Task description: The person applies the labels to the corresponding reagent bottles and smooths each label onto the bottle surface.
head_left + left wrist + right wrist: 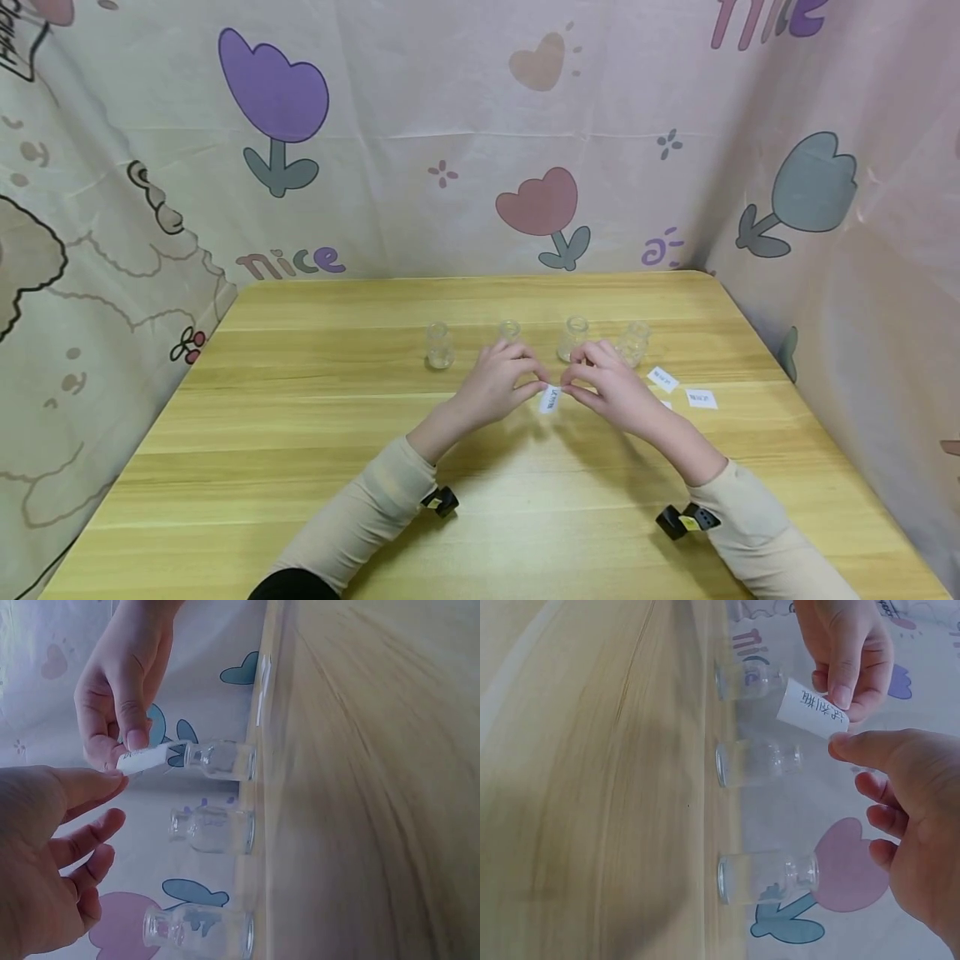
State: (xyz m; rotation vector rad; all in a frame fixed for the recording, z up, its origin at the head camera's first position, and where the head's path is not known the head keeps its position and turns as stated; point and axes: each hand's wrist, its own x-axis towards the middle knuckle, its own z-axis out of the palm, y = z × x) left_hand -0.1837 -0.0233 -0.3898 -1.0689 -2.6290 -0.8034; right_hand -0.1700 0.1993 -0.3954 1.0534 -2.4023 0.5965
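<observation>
Between the two hands, above the table, hangs a small white label (810, 711) with dark printed characters, curving slightly. My left hand (498, 383) pinches one upper corner between thumb and forefinger. The opposite corner is pinched by my right hand (611, 387) in the same way. In the left wrist view the label (144, 759) is seen nearly edge-on. Behind the hands stand several small clear glass bottles, among them the leftmost bottle (439, 346), one partly hidden behind the left hand (509, 329), and another bottle (574, 337) by the right hand.
More printed labels lie right of the right hand: one tilted label (663, 379), another label (702, 399), and one mostly covered by the hand. The rightmost glass bottle (634, 342) stands just behind them. A patterned cloth (390, 208) hangs behind the wooden table (285, 417).
</observation>
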